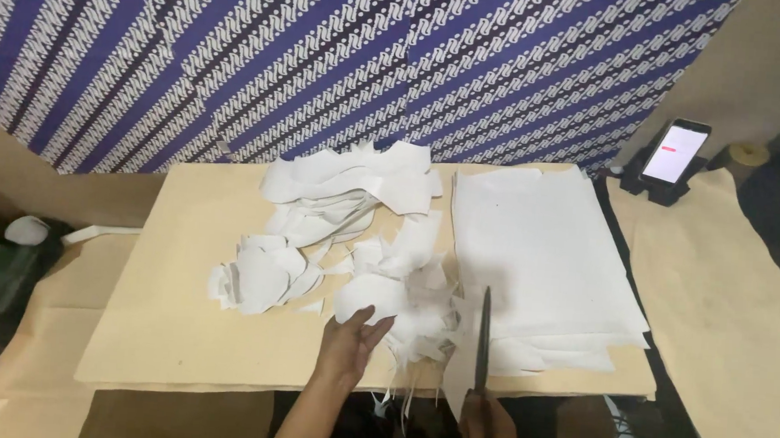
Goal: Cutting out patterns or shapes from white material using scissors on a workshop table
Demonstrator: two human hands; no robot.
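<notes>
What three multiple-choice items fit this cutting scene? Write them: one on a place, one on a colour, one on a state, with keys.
1. Where does the stack of white sheets lie?
A. right of the pile of paper scraps
B. left of that pile
C. under the phone

2. What colour is the patterned cloth behind the board?
A. red and yellow
B. blue and white
C. green

3. What is the state of the phone on its stand?
A. screen dark
B. lying face down
C. screen lit

Key:
1 A, the sheets fill the board's right half, the cut pieces its middle.
2 B, blue stripes carry white motifs.
3 C, the screen glows white.

The left hand rests on the scraps; the right hand holds the scissors.
</notes>
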